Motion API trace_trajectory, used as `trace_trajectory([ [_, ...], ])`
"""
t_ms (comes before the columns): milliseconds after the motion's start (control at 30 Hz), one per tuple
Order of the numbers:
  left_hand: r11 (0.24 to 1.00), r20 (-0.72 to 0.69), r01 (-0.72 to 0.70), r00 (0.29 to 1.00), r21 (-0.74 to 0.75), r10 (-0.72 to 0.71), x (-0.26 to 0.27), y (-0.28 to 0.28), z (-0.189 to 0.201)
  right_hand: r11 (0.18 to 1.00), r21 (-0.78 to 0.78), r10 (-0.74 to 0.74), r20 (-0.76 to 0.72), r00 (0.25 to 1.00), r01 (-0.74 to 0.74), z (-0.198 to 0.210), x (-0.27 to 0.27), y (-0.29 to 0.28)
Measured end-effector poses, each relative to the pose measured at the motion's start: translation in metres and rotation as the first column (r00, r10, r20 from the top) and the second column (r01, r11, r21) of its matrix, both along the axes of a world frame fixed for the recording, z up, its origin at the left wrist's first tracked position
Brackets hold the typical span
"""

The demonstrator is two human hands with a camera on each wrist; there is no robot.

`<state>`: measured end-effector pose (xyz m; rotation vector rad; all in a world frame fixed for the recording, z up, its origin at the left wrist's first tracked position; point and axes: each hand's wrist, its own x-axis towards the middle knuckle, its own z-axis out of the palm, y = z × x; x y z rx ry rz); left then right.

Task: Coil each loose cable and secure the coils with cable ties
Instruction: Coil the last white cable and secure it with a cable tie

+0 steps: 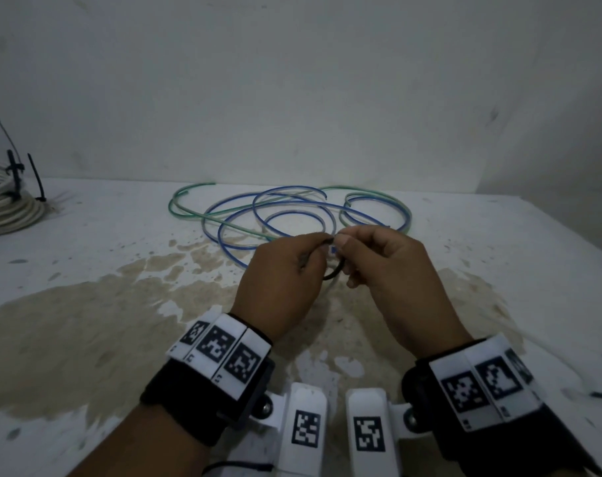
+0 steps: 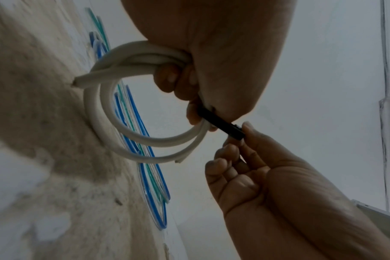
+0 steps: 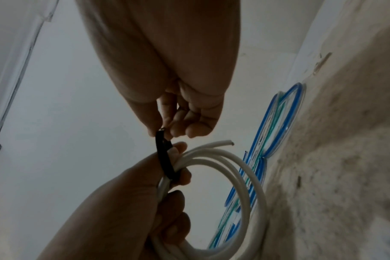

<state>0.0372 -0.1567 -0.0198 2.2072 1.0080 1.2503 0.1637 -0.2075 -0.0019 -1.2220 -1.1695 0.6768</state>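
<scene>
Both wrists are hovering close. Left hand [image 3: 145, 202] is gripping the white coil [image 3: 234, 168]; right hand [image 2: 267, 176], just beside, is pinching the black tie [image 2: 220, 125] crossing it.

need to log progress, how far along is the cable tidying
Done: one white coil at the table's far left already wears black ties. In hand: the left hand grips a small white coil while the right hand pinches a black tie wrapped round it. Left: the blue and green cables still lie loose.
</scene>
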Motion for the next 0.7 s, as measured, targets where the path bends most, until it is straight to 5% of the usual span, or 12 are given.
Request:
trace_trajectory([
  [200,0.998,-0.029,-0.006,1.0,-0.061,0.004,0.0013,0.0044,-0.0046,0.986,0.14,-0.091,-0.004,0.996,0.09,0.0023,-0.0029,-0.002],
  [433,0.993,-0.018,0.061,0.998,0.101,-0.059,0.001,0.0005,-0.0023,0.999,0.047,0.003,0.105,0.994,-0.008,0.0009,-0.0056,-0.0036],
  [567,0.994,0.034,0.101,0.994,-0.036,-0.1,0.0027,0.0008,-0.0038,0.986,0.144,-0.104,0.104,0.989,0.088,0.0015,-0.0042,-0.0027],
  [700,0.994,0.006,0.095,0.995,0.047,-0.096,0.0016,0.0015,-0.0031,0.978,0.169,-0.14,0.088,0.986,0.124,-0.0001,-0.0046,-0.0018],
])
